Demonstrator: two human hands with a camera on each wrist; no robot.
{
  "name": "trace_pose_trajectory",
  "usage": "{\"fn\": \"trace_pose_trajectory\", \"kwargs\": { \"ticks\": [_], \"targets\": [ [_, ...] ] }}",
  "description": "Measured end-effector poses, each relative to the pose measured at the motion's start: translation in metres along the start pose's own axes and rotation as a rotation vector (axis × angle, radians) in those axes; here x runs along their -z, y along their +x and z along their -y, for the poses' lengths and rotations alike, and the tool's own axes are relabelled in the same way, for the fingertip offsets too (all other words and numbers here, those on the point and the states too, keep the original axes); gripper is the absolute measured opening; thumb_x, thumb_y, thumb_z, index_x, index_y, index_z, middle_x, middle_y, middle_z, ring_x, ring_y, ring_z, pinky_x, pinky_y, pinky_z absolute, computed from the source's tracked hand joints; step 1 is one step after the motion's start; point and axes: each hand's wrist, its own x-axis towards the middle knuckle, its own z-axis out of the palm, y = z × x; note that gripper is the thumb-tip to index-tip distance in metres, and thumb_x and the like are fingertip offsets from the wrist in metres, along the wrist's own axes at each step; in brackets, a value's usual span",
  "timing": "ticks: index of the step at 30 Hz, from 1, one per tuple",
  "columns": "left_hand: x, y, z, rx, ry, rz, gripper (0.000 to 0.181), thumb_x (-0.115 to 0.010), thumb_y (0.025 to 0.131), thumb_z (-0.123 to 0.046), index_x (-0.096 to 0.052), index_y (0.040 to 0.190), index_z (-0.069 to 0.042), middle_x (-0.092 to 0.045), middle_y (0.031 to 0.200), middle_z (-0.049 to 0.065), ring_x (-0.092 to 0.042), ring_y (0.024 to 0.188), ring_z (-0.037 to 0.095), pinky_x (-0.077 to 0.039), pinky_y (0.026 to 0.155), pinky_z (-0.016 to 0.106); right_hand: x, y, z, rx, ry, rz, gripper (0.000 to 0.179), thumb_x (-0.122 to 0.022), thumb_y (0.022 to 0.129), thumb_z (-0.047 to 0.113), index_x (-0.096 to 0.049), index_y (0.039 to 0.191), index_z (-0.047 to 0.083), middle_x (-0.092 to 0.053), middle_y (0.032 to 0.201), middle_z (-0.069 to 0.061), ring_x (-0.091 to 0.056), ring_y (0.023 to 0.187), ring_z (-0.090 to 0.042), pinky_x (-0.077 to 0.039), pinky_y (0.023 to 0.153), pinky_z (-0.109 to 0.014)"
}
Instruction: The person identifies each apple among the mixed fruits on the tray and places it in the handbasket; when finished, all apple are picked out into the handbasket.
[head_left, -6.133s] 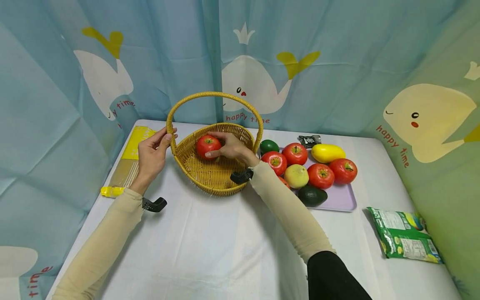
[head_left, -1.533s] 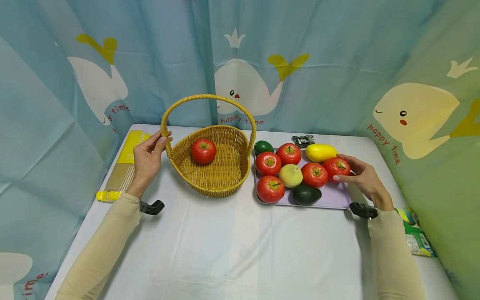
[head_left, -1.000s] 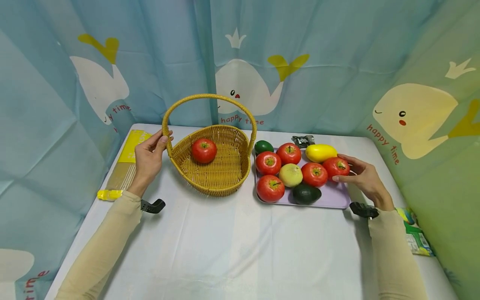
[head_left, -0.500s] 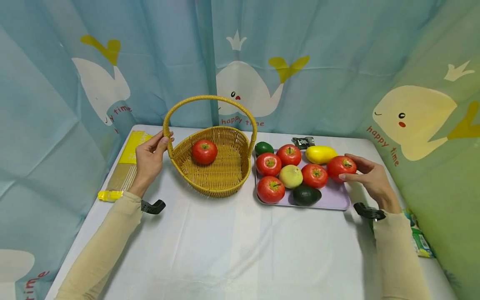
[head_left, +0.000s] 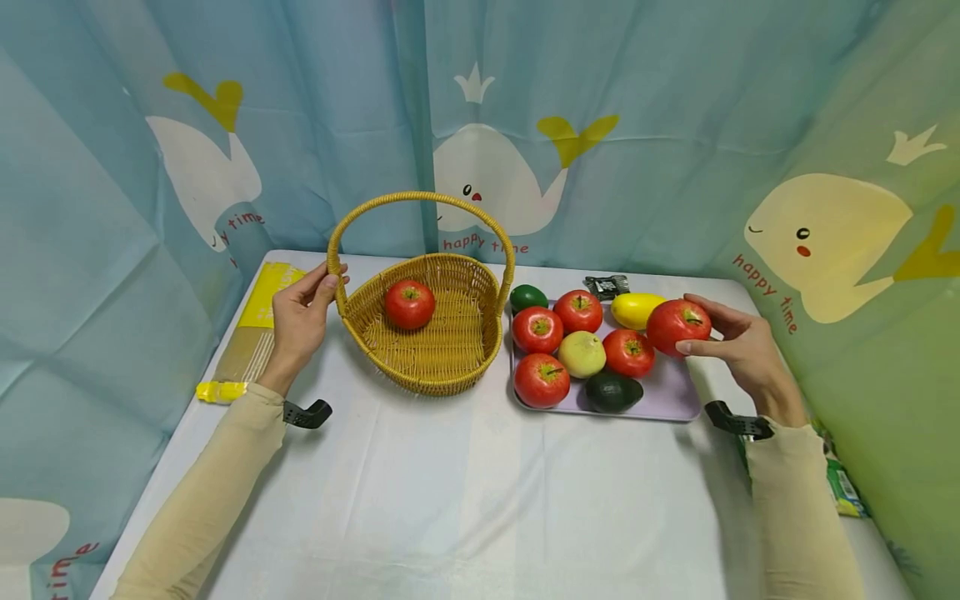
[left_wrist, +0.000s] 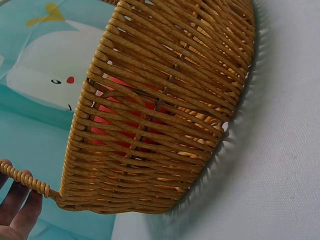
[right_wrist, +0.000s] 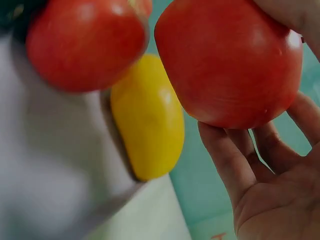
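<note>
My left hand [head_left: 300,321] pinches the left foot of the handle on a yellow wicker basket [head_left: 431,379]; in the left wrist view the fingers [left_wrist: 25,210] curl round that handle. One red apple [head_left: 409,305] lies inside the basket, showing through the weave. With thumb and fingers my right hand [head_left: 750,354] grips another red apple [head_left: 675,327], held up over the right end of a lilac tray [head_left: 678,400]. In the right wrist view this apple [right_wrist: 230,65] hangs above a yellow mango-shaped fruit [right_wrist: 149,117].
On the tray are several more red apples [head_left: 542,379], a pale yellow-green round fruit [head_left: 581,354], a dark avocado [head_left: 613,391] and a small green fruit [head_left: 528,297]. Behind it lies a black packet [head_left: 606,286]. A noodle pack [head_left: 255,333] lies left, a green bag [head_left: 843,487] right.
The right hand left the basket, where an apple now lies, and went to the tray. It has taken hold of another apple and lifted it. The left hand stays on the handle.
</note>
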Motion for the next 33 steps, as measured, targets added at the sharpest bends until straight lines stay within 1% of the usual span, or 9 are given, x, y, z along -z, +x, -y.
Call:
{"fn": "trace_pose_trajectory", "kwargs": {
  "ticks": [3,6,11,17,21,25,26,32,33],
  "targets": [
    [0.000,-0.001,0.000,-0.002,0.000,-0.002,0.036,-0.062,0.108,-0.010,-0.066,0.141,0.000,-0.071,0.131,0.029,-0.076,0.106,0.006,-0.060,0.093,0.017,-0.008,0.000,0.008,0.016,0.005,0.011,0.072,-0.080,0.085,-0.015,-0.058,0.151,0.003,-0.074,0.129,0.017,-0.065,0.116,-0.003,-0.059,0.087,-0.011],
    [0.000,-0.001,-0.001,-0.003,0.002,-0.004,0.036,-0.062,0.107,-0.010,-0.066,0.141,0.000,-0.071,0.131,0.029,-0.077,0.106,0.007,-0.060,0.093,0.017,-0.017,0.001,0.016,0.030,0.022,0.012,0.074,-0.080,0.083,-0.016,-0.060,0.151,0.005,-0.073,0.130,0.014,-0.065,0.116,-0.005,-0.060,0.087,-0.012],
    [0.000,-0.002,-0.001,-0.003,0.012,-0.007,0.035,-0.063,0.107,-0.010,-0.067,0.141,-0.001,-0.071,0.130,0.028,-0.076,0.106,0.006,-0.060,0.093,0.017,-0.032,0.003,0.028,0.083,0.078,0.017,0.076,-0.079,0.079,-0.022,-0.058,0.149,-0.003,-0.075,0.129,0.007,-0.068,0.112,-0.010,-0.063,0.085,-0.017],
    [0.001,-0.003,-0.001,-0.007,0.014,-0.008,0.034,-0.063,0.107,-0.010,-0.067,0.140,-0.001,-0.072,0.130,0.028,-0.077,0.105,0.007,-0.061,0.093,0.018,-0.052,0.006,0.040,0.136,0.079,0.059,0.075,-0.080,0.077,-0.024,-0.059,0.146,-0.006,-0.074,0.130,0.004,-0.070,0.111,-0.011,-0.063,0.087,-0.018],
    [0.001,-0.002,0.000,-0.007,0.014,-0.006,0.034,-0.063,0.107,-0.010,-0.067,0.140,0.000,-0.072,0.130,0.028,-0.076,0.105,0.006,-0.061,0.092,0.017,-0.064,0.008,0.047,0.130,0.079,0.093,0.075,-0.081,0.077,-0.024,-0.060,0.147,-0.005,-0.073,0.132,0.003,-0.070,0.111,-0.012,-0.063,0.089,-0.019],
    [0.001,-0.001,0.001,-0.016,0.014,-0.002,0.034,-0.063,0.108,-0.011,-0.068,0.140,-0.001,-0.071,0.130,0.028,-0.077,0.106,0.006,-0.061,0.093,0.017,-0.075,0.011,0.055,0.113,0.061,0.123,0.076,-0.082,0.078,-0.021,-0.059,0.148,-0.003,-0.072,0.134,0.004,-0.070,0.113,-0.012,-0.063,0.089,-0.020],
    [0.000,-0.002,-0.002,-0.016,0.021,-0.001,0.034,-0.062,0.108,-0.010,-0.067,0.140,0.000,-0.071,0.130,0.029,-0.077,0.106,0.008,-0.061,0.093,0.018,-0.078,0.012,0.056,0.113,0.060,0.132,0.076,-0.082,0.078,-0.020,-0.059,0.149,-0.002,-0.072,0.134,0.004,-0.070,0.114,-0.013,-0.063,0.089,-0.020],
    [-0.001,0.000,-0.003,-0.018,0.026,0.000,0.034,-0.061,0.108,-0.008,-0.067,0.140,0.000,-0.071,0.130,0.029,-0.077,0.106,0.009,-0.061,0.093,0.019,-0.092,0.019,0.060,0.113,0.050,0.174,0.076,-0.082,0.080,-0.018,-0.059,0.151,0.002,-0.073,0.134,0.004,-0.070,0.115,-0.013,-0.064,0.089,-0.022],
    [0.000,0.001,0.002,-0.020,0.019,-0.001,0.034,-0.062,0.108,-0.009,-0.068,0.140,-0.001,-0.071,0.130,0.029,-0.077,0.106,0.008,-0.061,0.093,0.018,-0.095,0.020,0.060,0.115,0.047,0.180,0.076,-0.082,0.081,-0.017,-0.058,0.151,0.002,-0.073,0.134,0.005,-0.070,0.115,-0.013,-0.064,0.089,-0.023]
  ]
}}
